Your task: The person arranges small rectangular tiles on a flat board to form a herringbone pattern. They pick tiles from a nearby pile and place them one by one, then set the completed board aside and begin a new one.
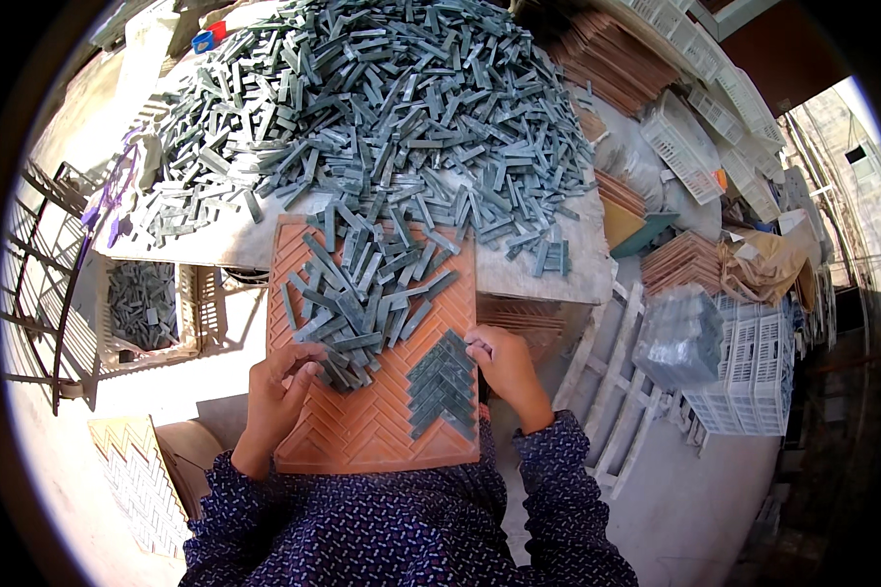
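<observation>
An orange-brown tray point(362, 445) with herringbone grooves lies in front of me, its far end at the table edge. Loose dark green-grey strip tiles point(367, 284) are heaped on its upper and left part. At its right side, a block of strip tiles point(440, 386) sits in the grooves in a herringbone pattern. My left hand point(282, 391) is beside the lower left of the heap, fingers bent and apart, with no tile plainly held. My right hand point(511, 374) has its fingers pinched together at the block's upper right edge; whatever they hold is hidden.
A large mound of strip tiles point(362, 108) covers the table point(587, 245) beyond the tray. A crate point(188, 303) of tiles stands at left, above a patterned tray point(142, 474). To the right are a pallet point(607, 391), stacked trays point(680, 262), white crates point(754, 377) and a plastic-wrapped bundle point(680, 338).
</observation>
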The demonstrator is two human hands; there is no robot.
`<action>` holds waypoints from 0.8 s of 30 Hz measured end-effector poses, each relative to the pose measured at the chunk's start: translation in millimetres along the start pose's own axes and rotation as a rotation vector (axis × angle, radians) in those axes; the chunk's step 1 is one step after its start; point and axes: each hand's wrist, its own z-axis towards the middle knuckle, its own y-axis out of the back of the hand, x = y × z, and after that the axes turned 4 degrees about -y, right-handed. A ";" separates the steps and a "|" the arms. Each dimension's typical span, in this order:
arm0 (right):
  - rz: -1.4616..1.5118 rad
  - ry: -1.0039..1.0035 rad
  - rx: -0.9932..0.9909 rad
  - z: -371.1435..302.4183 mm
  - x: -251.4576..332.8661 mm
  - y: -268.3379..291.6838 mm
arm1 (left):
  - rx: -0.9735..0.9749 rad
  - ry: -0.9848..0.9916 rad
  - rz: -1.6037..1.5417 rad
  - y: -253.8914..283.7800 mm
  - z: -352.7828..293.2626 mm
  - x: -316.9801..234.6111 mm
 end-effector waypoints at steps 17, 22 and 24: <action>-0.212 0.362 -0.397 44.7 15.9 -34.5 | 0.097 -0.614 0.801 -112.0 52.6 -7.8; -0.251 0.367 -0.239 83.4 7.6 -27.7 | 0.055 -0.539 1.100 -129.1 72.0 9.8; -0.266 0.391 -0.170 86.2 4.9 -21.8 | 0.027 -0.513 0.979 -129.7 71.5 5.1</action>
